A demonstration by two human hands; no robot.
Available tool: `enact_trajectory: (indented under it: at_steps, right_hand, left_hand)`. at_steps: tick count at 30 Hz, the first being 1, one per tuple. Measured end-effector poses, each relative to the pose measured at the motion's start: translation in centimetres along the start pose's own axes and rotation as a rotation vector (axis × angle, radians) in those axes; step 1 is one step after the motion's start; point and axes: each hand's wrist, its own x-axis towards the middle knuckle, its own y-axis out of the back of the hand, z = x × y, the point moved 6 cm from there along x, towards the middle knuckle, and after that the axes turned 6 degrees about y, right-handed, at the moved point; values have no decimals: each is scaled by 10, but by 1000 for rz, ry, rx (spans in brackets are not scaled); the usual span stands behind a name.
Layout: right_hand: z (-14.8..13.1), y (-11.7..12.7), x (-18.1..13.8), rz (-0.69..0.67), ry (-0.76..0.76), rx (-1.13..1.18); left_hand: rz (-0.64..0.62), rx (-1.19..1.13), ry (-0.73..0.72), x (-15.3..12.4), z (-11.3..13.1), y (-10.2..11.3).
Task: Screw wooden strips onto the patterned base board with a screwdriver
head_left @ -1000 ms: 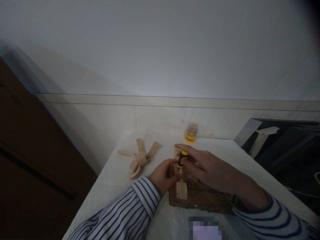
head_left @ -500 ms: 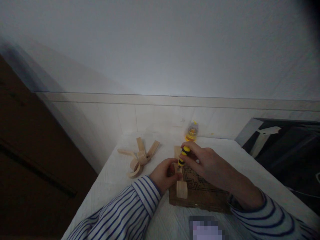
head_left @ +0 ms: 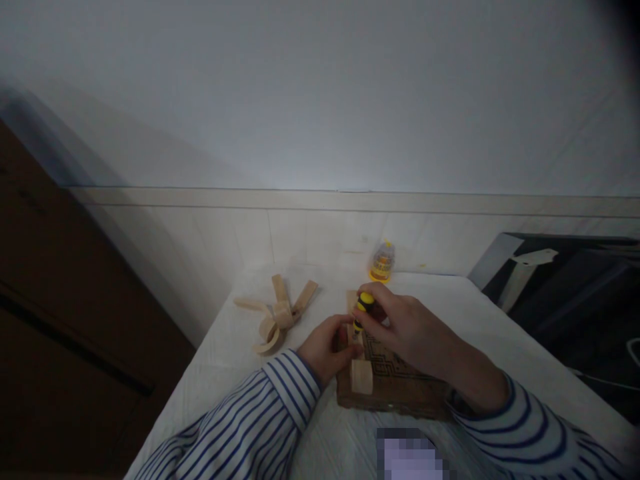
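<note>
A dark wooden board (head_left: 400, 390) with a carved line pattern lies on the white table (head_left: 225, 360). Pale wooden blocks stand along its left edge, one at the near corner (head_left: 361, 377). My right hand (head_left: 400, 327) is closed round a small yellow-and-black screwdriver (head_left: 361, 310), held upright with its tip down at the board's far left corner. My left hand (head_left: 327, 350) is closed against a wooden block at that corner, steadying it; its fingertips are partly hidden.
A pale wooden piece with several curved arms (head_left: 277, 317) lies on the table to the left. A small yellow-based jar (head_left: 382, 262) stands at the back by the wall. A dark object with a white bracket (head_left: 550, 280) sits to the right.
My right hand's fingers have curled in from stretched out to closed round the screwdriver's handle. The left hand and board have stayed in place.
</note>
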Motion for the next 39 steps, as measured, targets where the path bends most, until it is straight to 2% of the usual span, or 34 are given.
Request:
enact_trajectory:
  at_steps: [5,14,23,39]
  right_hand:
    - [1,-4,0,-20,17,52]
    - [1,-1,-4,-97,101,-1]
    - [4,7,-6,0,217,-9]
    - [5,7,-3,64,194,-102]
  left_hand:
    - [-11,24,-32,0,2,1]
    - [-21,-23,-8,0,5,1]
    - [-24,-24,-5,-1,2,0]
    - [15,25,-36,0,0,1]
